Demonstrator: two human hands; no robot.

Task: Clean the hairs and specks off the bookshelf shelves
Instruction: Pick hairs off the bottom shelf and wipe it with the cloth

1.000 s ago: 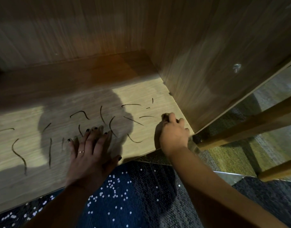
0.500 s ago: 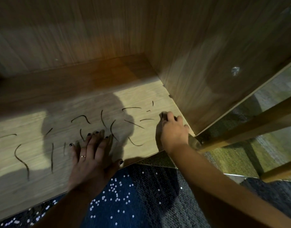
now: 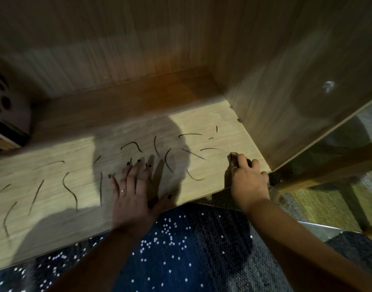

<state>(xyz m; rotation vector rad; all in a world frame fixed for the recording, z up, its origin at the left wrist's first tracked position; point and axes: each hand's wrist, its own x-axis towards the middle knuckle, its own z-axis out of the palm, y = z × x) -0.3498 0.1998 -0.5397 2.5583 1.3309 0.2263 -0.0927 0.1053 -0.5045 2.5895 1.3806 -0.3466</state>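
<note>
Left hand [image 3: 134, 186] flat on the shelf [image 3: 202, 123], fingers spread, gripping nothing. Right hand [image 3: 247, 180] curled by the right corner (whether its grip holds anything, I cannot tell). Over 10 hairs [image 3: 70, 190] lie across the shelf: cleaning looks barely begun.

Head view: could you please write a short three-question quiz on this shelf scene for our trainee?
1. True or false: the left hand lies flat on the shelf, fingers spread.
2. The right hand is: A) by the shelf's right front corner; B) at the back wall; C) on the carpet.
3. What lies scattered across the shelf?
Key: 1 true; 2 A; 3 dark hairs.
</note>
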